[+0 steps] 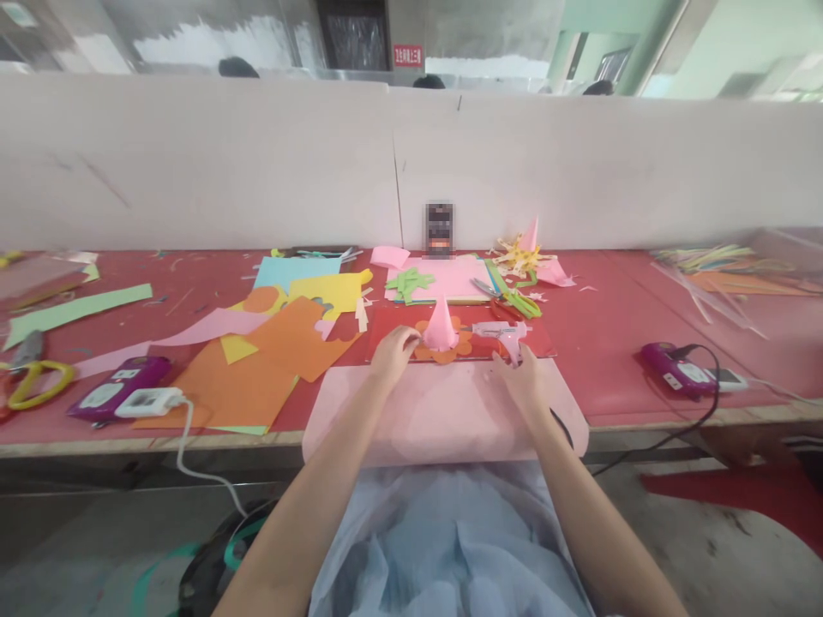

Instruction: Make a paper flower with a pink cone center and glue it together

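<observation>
A pink paper cone point(441, 327) stands upright on an orange paper flower point(461, 345) at the front middle of the table. My left hand point(397, 350) has its fingertips pinched together at the flower's left edge. To the right, a pale pink glue gun point(498, 329) lies with its nozzle pointing left toward the cone. My right hand point(519, 373) is at the gun's handle, thumb and fingers apart on either side; a firm grip does not show. Both work over a red board point(386, 330).
Behind lie green-handled scissors point(524, 302), green paper strips point(410, 283) and a finished-looking cone with yellow fringe point(524, 248). Orange sheets point(222, 386) spread left, beside a purple power box point(119, 387). Another purple box point(678, 370) with a cable sits right. A phone point(440, 230) leans on the white partition point(257, 163).
</observation>
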The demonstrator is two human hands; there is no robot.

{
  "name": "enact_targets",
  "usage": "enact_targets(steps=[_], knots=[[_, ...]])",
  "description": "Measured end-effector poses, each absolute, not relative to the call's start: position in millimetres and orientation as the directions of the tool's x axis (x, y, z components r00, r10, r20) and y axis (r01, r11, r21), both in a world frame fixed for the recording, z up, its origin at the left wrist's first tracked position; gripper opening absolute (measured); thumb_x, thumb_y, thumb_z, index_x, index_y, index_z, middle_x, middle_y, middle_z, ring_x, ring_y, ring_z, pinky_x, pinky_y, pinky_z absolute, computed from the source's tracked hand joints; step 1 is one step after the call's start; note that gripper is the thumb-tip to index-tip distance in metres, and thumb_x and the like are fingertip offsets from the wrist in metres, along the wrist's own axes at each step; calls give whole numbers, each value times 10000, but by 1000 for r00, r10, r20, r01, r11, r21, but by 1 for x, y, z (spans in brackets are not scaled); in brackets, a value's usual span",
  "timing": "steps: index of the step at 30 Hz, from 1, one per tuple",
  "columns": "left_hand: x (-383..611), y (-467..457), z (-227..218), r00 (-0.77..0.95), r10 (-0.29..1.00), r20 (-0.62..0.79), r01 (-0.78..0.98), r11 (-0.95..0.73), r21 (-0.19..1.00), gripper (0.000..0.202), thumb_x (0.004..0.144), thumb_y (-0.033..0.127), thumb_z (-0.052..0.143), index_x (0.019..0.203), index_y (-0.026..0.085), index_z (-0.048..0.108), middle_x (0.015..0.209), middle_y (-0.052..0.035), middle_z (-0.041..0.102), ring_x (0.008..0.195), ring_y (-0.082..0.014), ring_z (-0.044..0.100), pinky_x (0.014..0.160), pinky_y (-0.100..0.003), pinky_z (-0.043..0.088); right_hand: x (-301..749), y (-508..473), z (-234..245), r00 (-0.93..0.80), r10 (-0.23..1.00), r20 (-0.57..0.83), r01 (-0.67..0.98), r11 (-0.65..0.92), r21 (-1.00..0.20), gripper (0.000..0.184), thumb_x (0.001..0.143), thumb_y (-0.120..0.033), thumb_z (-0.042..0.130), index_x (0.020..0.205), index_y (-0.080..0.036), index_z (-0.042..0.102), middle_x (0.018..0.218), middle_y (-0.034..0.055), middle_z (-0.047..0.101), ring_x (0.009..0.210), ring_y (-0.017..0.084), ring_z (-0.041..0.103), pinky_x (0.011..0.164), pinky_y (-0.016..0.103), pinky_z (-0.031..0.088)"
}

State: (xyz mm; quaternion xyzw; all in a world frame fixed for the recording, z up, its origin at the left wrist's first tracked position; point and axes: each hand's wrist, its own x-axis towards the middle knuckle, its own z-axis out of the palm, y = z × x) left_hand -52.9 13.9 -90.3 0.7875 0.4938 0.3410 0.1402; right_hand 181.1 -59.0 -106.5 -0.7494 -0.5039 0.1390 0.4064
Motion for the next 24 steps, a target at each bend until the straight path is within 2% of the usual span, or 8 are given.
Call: enact_targets(steps=[6,12,24], knots=[[-48,14,-92,379,867,323,746,-493,448,41,758,211,547,756,193,584,845,-27,590,842,-163,537,741,-287,438,181,-58,-106,454,870,192,664,-186,-724,435,698,-534,446,916,-166,525,735,43,560,628,172,477,577,271,327],[-45,15,-94,336,893,301,759,-446,475,50,735,190,553,767,187,590,818,-32,593,813,-165,531,730,-286,438,180,-59,-105,451,870,201,667,-179,-723,454,703,-525,455,966,-163,525,785,55,571,659,176,494,602,278,339],[-32,5,-86,256,935,245,887,-328,325,117,733,290,543,790,192,574,883,-53,589,865,-210,515,761,-324,398,179,-59,-103,461,871,169,661,-211,-720,443,700,-511,458,969,-165,526,796,70,577,681,194,499,601,283,326]])
